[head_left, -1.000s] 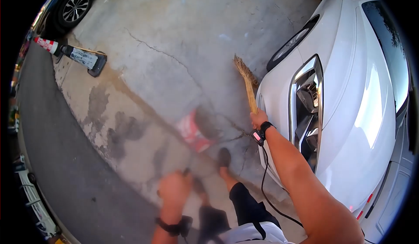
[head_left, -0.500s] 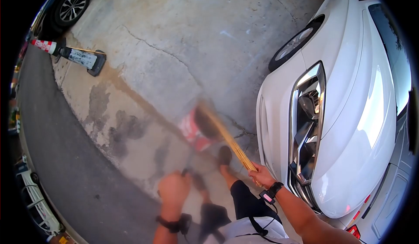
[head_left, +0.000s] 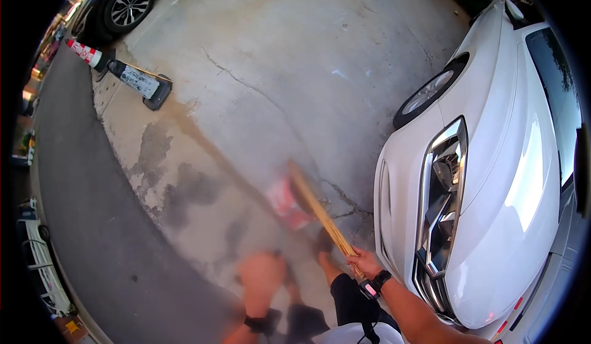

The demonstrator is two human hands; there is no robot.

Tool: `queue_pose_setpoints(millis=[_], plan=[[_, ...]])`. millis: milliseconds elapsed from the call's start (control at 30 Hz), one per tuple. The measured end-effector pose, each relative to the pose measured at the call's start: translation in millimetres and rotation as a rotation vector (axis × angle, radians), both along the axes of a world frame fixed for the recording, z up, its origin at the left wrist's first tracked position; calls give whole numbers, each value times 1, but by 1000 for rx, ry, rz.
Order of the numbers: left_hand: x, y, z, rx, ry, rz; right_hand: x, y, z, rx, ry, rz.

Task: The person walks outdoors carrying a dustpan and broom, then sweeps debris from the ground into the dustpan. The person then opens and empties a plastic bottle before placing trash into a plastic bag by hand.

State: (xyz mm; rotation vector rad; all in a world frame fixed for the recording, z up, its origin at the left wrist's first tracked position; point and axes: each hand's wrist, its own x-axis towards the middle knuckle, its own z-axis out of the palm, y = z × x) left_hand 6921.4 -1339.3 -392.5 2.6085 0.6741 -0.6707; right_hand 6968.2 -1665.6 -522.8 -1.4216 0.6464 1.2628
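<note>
My right hand (head_left: 364, 263) is wrapped round one end of a bundle of thin yellow sticks (head_left: 332, 229), near the white car's front. The bundle slants forward and left, its far end browner and blurred. Beside that end is a red and white container (head_left: 287, 203) with a dark opening, smeared by motion, low over the concrete. I cannot tell whether the sticks touch it. My left hand (head_left: 261, 277) is closed in a fist in front of my left leg, heavily blurred; what it grips is hidden. Both wrists wear dark straps with small devices.
Close on my right stands a white car (head_left: 492, 178). Traffic cones (head_left: 136, 80) stand at the left edge of the cracked concrete (head_left: 258, 67), with a dark car (head_left: 98, 11) behind them. Grey asphalt (head_left: 80, 159) runs along the left; another white vehicle (head_left: 46, 264) is farther left.
The view has shifted, so the cars and cones appear farther right and lower. My left fist has become blurrier. The right hand keeps its hold on the sticks.
</note>
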Motion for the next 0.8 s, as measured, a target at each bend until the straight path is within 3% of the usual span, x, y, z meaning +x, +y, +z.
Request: queue_pose_setpoints(millis=[67,167,233,367,467,600,700,800], plan=[[-12,7,-3,-8,-7,-19,-20,-7,22,-88,-84,12],[-24,11,-3,-9,1,-55,-26,-22,9,-166,-141,-108],[-21,8,7,-59,78,-42,-22,-26,-24,-249,-133,-179],[-15,8,12,-104,193,12,-38,2,-105,-73,32,-299],[-17,6,17,-95,132,30,-53,31,-76,104,132,-189],[-30,13,24,-107,47,36,-73,21,-35,31,-36,128],[-34,13,21,-94,88,72,-53,11,42,36,-85,154],[-32,9,24,-39,145,0,-49,-35,49,16,-120,214]])
